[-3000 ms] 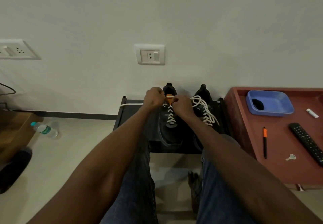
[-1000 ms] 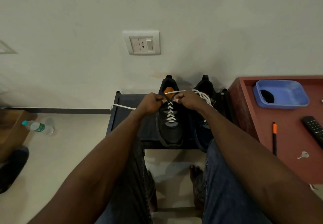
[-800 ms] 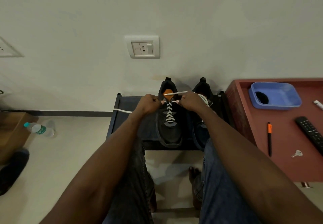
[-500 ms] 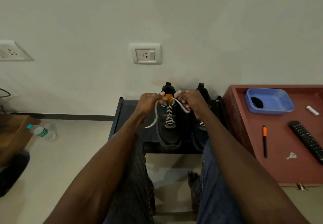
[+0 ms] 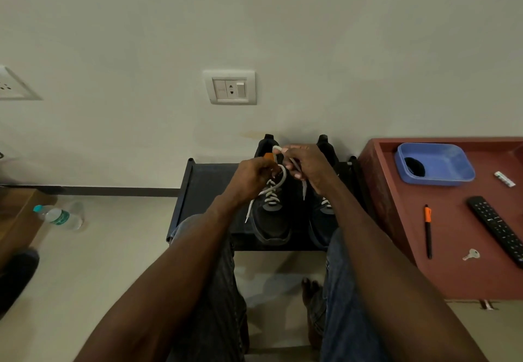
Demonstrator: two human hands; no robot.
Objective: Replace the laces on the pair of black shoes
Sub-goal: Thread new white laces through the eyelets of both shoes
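A reddish-brown bench (image 5: pixel 452 262) stands at the right, carrying a blue tray (image 5: pixel 447 176) near its far edge with something dark lying in it. Nearer lie a black pen with an orange clip (image 5: pixel 428 230), a black remote (image 5: pixel 496 227), a small key (image 5: pixel 471 254) and a small white tube (image 5: pixel 504 179). A plastic water bottle (image 5: pixel 58 217) lies on the floor at the left. A wall socket (image 5: pixel 230 89) sits on the pale wall.

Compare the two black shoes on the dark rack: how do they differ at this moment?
The left shoe is being laced: both hands, left hand and right hand, hold its white lace. The right shoe is untouched and half hidden by the right forearm. Both are black with white laces, toes toward the person.
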